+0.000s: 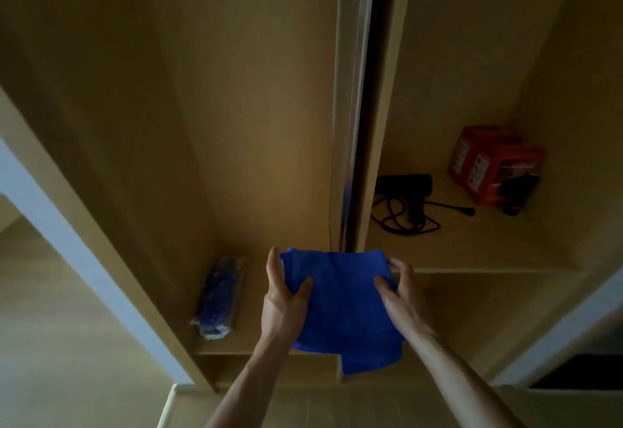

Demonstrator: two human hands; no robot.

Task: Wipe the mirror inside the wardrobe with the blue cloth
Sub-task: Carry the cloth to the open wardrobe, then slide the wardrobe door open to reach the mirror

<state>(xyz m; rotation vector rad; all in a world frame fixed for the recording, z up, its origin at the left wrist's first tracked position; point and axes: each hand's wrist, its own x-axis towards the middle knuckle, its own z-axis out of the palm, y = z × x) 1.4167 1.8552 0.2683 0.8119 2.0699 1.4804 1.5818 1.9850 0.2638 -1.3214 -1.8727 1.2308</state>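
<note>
Low in the middle of the frame, two bare forearms reach forward and hold a square, bright blue soft-pile cloth (340,306) spread between them in front of the wardrobe shelves. The left hand (285,296) pinches the cloth's left edge, thumb on the near face and fingers behind; the right hand (399,287) grips the right edge the same way. The cloth hangs limp below both grips, one corner drooping lower at centre bottom, so it looks light, floppy and easy to bunch; I would judge it best folded into a pad and pressed flat under one palm, since a loose corner would drag. Just beyond, to the left, a clear plastic packet with blue contents (219,299) lies on the pale wooden shelf (242,333). Farther, in the right compartment, a black hair dryer with coiled cord (404,188) lies near an orange box (488,164). Between the compartments a narrow, shiny vertical strip (354,90) rises to the top; it may be the mirror's edge, seen side-on.
</note>
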